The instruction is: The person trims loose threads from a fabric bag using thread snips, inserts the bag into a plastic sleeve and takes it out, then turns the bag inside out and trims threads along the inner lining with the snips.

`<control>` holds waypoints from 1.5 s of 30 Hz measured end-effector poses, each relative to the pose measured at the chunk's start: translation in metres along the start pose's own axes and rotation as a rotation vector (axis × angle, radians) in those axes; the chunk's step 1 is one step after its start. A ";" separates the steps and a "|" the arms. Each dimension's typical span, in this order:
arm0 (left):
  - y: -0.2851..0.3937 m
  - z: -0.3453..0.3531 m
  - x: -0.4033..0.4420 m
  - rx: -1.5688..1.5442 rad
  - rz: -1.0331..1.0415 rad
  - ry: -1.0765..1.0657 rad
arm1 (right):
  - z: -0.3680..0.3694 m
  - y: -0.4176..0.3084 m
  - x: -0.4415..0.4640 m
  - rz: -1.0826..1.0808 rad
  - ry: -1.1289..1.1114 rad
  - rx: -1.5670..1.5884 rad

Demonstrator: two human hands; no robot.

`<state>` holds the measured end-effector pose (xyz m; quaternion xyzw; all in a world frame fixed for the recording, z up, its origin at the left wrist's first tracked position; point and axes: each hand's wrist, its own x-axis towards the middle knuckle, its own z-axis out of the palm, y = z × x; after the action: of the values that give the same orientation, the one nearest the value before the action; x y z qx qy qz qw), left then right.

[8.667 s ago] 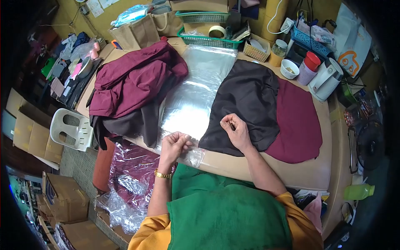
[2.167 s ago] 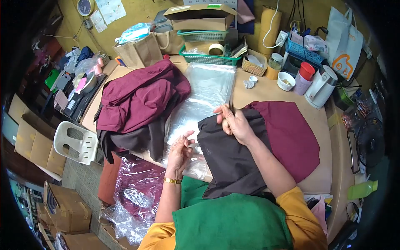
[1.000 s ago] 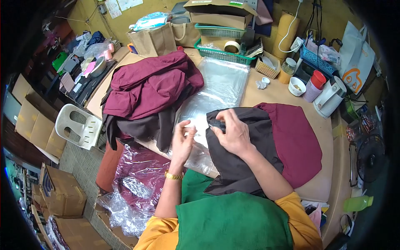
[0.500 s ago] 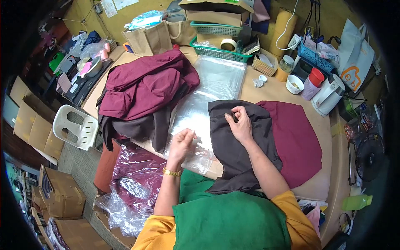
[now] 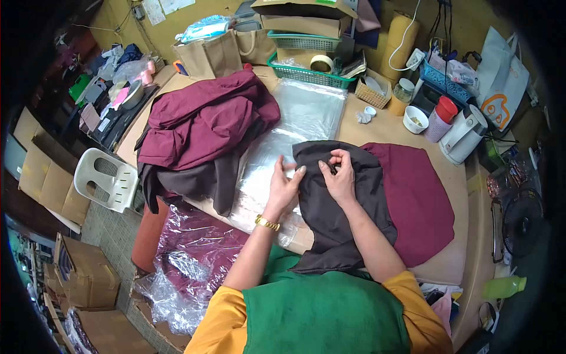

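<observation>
My left hand [image 5: 285, 186] is raised over the edge between the clear plastic bags [image 5: 265, 159] and the black cloth [image 5: 321, 206], its thumb and fingers apart with nothing between them. Over the black cloth, my right hand [image 5: 338, 176] has its fingers curled round something small and dark that I cannot make out. The black cloth joins a maroon part [image 5: 420, 203] on its right, and its lower edge reaches my green apron [image 5: 324, 312]. Left of the plastic bags lies a heap of maroon and black garments [image 5: 203, 121].
Green baskets [image 5: 309, 75] and a cardboard box stand at the back. A bowl [image 5: 415, 120], red-lidded cup and white kettle [image 5: 464, 134] are at the right rear. Plastic-wrapped maroon cloth [image 5: 194, 248] lies below the table's front edge, near a white chair [image 5: 107, 180].
The black cloth's near part now hangs toward my apron and crumpled bits behind it are uncovered. Most recently my left hand has moved right and its fingers have spread.
</observation>
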<state>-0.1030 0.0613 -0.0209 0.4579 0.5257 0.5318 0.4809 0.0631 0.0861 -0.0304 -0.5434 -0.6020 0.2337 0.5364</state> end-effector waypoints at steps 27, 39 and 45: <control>0.026 -0.043 -0.005 -0.153 0.096 -0.174 | -0.015 -0.017 0.003 -0.272 0.028 0.042; 0.040 -0.050 -0.016 -0.259 0.057 -0.267 | -0.031 -0.047 0.004 -0.417 0.071 0.038; 0.046 -0.033 -0.026 -0.957 -0.051 -0.207 | -0.035 -0.063 -0.002 -0.417 -0.077 -0.053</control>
<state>-0.1338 0.0328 0.0242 0.2228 0.1827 0.6536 0.6999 0.0696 0.0552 0.0342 -0.4116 -0.7274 0.1226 0.5352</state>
